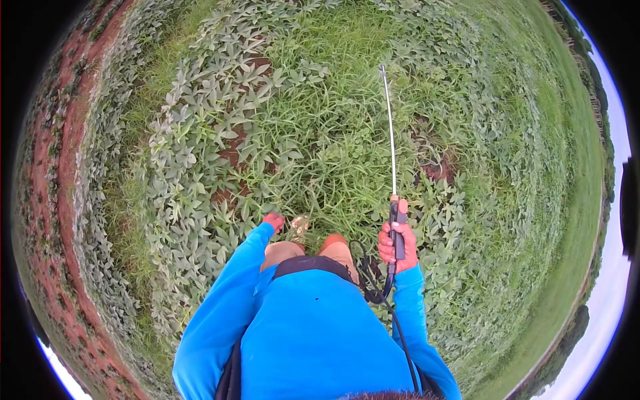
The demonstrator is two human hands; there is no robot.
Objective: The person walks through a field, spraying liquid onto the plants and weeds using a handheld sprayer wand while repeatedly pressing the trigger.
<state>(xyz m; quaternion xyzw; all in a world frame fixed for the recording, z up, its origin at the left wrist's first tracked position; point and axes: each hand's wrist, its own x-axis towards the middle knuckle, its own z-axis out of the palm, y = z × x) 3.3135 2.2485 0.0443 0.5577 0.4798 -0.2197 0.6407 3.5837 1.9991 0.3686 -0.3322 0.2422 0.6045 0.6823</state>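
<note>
My right hand [397,245] is wrapped round the dark handle of a sprayer wand [392,153]. Its thin metal lance points forward over the grass and ends in a small tip. A black hose [398,327] runs from the handle back along my right sleeve. On the other side, my left hand [273,221] hangs low beside my left thigh, close to the leafy plants. Its fingers look curled in, and whatever they might hold is hidden.
Broad-leafed crop plants [193,133] grow in a strip to the left, and more leafy plants [480,100] stand to the right. Tall grass [327,133] fills the space between. Reddish bare soil [67,167] lies at far left. Dark straps run by my sides.
</note>
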